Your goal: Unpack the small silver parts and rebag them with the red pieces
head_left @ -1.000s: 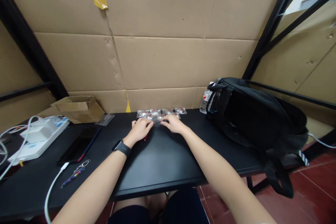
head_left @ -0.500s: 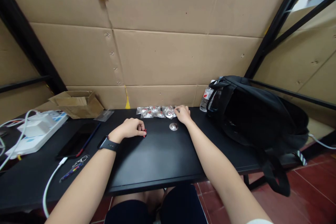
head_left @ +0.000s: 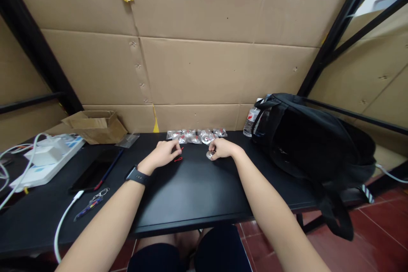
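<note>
Between the bent fingers and thumb of my left hand (head_left: 166,152) a thin red string (head_left: 178,159) is pinched, its loop hanging just over the black tabletop. My right hand (head_left: 222,148) is closed on the edge of a small shiny metal disc (head_left: 209,155), which is at or just above the table. Part of the disc is covered by my fingers. Behind both hands, several small clear plastic packets (head_left: 193,138) with shiny round pieces and red bits in them lie in a row.
A black backpack (head_left: 315,136) and water bottles (head_left: 250,121) stand at the right. To the left are an open paper bag (head_left: 98,127), a white power strip (head_left: 47,163), a dark phone (head_left: 94,170) on a cable and a keychain (head_left: 91,205). Cardboard (head_left: 197,72) walls the back.
My right hand has come back from the packets toward me and taken hold of the metal disc. My left hand has shifted slightly forward and right with the red string.
</note>
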Tool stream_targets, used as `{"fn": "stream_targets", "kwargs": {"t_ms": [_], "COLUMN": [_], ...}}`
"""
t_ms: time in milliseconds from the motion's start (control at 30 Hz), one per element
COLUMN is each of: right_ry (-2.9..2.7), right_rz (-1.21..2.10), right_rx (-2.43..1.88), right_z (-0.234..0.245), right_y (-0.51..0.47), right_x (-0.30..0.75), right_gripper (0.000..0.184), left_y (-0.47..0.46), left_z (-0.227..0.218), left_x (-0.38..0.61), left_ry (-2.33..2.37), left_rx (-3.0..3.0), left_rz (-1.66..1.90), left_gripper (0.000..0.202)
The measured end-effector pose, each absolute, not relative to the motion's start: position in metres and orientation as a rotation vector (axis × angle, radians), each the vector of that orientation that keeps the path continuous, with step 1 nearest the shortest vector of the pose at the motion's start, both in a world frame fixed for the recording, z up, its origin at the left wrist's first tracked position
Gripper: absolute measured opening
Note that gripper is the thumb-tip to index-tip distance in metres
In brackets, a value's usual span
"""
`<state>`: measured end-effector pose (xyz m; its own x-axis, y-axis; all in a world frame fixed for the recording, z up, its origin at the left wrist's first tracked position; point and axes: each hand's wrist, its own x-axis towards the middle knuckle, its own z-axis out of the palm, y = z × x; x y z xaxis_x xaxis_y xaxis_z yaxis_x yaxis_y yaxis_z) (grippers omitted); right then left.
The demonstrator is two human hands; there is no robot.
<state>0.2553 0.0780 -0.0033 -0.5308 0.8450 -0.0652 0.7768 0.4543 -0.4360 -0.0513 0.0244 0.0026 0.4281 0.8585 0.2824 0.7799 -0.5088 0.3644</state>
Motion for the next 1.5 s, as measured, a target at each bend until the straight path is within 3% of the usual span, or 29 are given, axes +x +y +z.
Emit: {"fn": "stream_targets", "kwargs": {"t_ms": [100, 233, 567, 667, 967, 1500], "right_ry": [-2.476, -2.223, -1.710, -1.688, -1.746, -1.597], "right_rz": [0.590, 0.772, 1.006, 1.028, 0.981, 1.178], "right_rx": [-1.333, -1.093, -0.624, -0.602, -0.654, -0.715], "right_z": [-0.002, 0.000, -0.002, -0.002, -0.006, -0.015], "right_y": [0.077, 0.073, 0.043, 0.039, 0.040, 0.045], "right_x": [0.255, 0.244, 0.185, 0.181, 0.181, 0.182], "right_gripper": [0.035, 0.049, 0.056, 0.057, 0.037, 0.046], "left_y": [0.022, 0.021, 0.018, 0.014, 0.006, 0.018], "left_z": [0.003, 0.001, 0.000, 0.002, 0.005, -0.012], "left_x": [-0.042, -0.030, -0.019, -0.015, -0.012, -0.007], "left_ry": [1.438, 1.489, 1.408, 1.435, 1.576, 1.486], "left_rx": [2.407, 2.296, 2.312, 2.366, 2.477, 2.132], "left_rz": [0.851, 0.986, 1.214, 1.278, 1.315, 1.364], "left_gripper": [0.016, 0.020, 0.021, 0.019, 0.014, 0.015]}}
